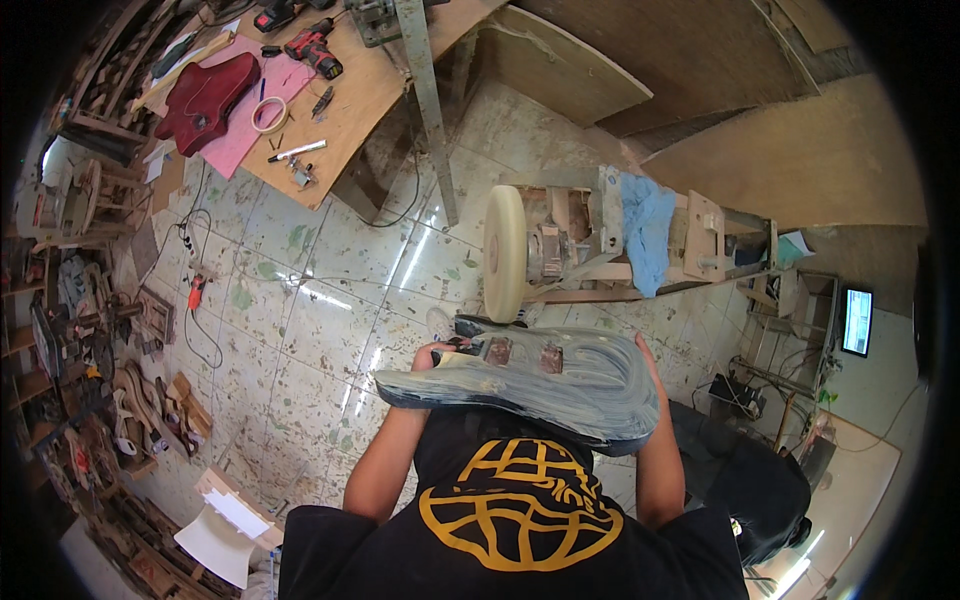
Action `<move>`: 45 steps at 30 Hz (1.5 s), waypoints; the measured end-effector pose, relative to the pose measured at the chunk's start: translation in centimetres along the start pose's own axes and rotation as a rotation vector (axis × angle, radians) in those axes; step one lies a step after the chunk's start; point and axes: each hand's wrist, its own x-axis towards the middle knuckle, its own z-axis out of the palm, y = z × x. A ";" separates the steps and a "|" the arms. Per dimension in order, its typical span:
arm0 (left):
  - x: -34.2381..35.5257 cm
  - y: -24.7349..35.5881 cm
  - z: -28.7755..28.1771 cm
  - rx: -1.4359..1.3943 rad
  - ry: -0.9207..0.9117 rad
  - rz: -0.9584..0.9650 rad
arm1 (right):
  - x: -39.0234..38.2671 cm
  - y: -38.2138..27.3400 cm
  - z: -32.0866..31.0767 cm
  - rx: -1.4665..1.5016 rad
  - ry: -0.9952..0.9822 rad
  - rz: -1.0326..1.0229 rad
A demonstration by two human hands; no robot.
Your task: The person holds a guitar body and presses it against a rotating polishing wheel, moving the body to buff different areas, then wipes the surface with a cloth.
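Held across in front of my chest is a dark electric guitar body, its face smeared with greyish-white streaks. Two brown rectangular patches show near its far edge. My left hand grips the body at its upper left, fingers partly hidden behind it. On the opposite end, my right hand is wrapped round the rounded edge, most of its fingers out of sight. Just beyond the body stands a pale round buffing wheel on a wooden-framed machine; a narrow gap seems to separate them, though contact is hard to judge.
A blue cloth drapes over the machine frame. At the far left, a workbench bears a red guitar body, a drill and a tape roll. An orange corded tool lies on the littered floor. Another person is close at right.
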 end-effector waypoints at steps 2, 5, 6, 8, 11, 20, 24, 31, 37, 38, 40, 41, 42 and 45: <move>0.0 -0.4 0.3 -0.009 -0.010 -0.011 | -0.8 -0.3 -0.3 -0.013 0.006 0.022; -0.1 -0.8 1.2 0.007 0.001 -0.038 | -2.4 -1.0 -0.1 -0.031 0.014 0.054; 0.2 -1.1 1.3 -0.013 -0.032 -0.064 | -3.0 -1.2 -0.1 -0.029 0.017 0.052; 0.5 -1.8 1.7 -0.032 -0.064 -0.092 | -3.8 -1.5 -0.1 -0.008 0.062 0.063; 1.0 -2.7 2.3 -0.041 -0.058 -0.118 | -4.4 -1.9 -2.1 0.010 0.082 0.071; 3.0 -4.2 3.2 -0.009 -0.033 -0.168 | -4.5 -2.2 -6.3 0.058 0.034 0.044; 4.5 -4.6 2.1 0.011 -0.075 -0.164 | -4.1 -2.3 -7.1 0.043 0.089 0.041; 5.5 -4.3 1.1 -0.016 -0.067 -0.170 | -3.3 -2.0 -6.1 0.026 0.117 0.039; 5.1 -2.8 0.2 -0.028 -0.038 -0.122 | -3.0 -1.5 -2.1 -0.002 0.152 0.027; 5.1 -2.6 0.0 -0.011 -0.004 -0.106 | -2.5 -1.3 -2.2 0.008 0.134 0.031; 5.1 -2.1 -0.2 -0.015 -0.012 -0.101 | -0.8 -1.1 -3.3 0.010 0.100 0.038; 5.2 -1.9 -0.3 -0.017 -0.021 -0.100 | -0.1 -1.1 -3.9 0.013 0.066 0.044; 5.2 -1.8 -0.6 -0.021 -0.019 -0.097 | 0.2 -1.1 -3.7 0.011 0.066 0.048; 5.2 -1.2 -1.2 -0.032 0.008 -0.082 | 1.2 -0.8 -2.8 -0.032 0.028 0.071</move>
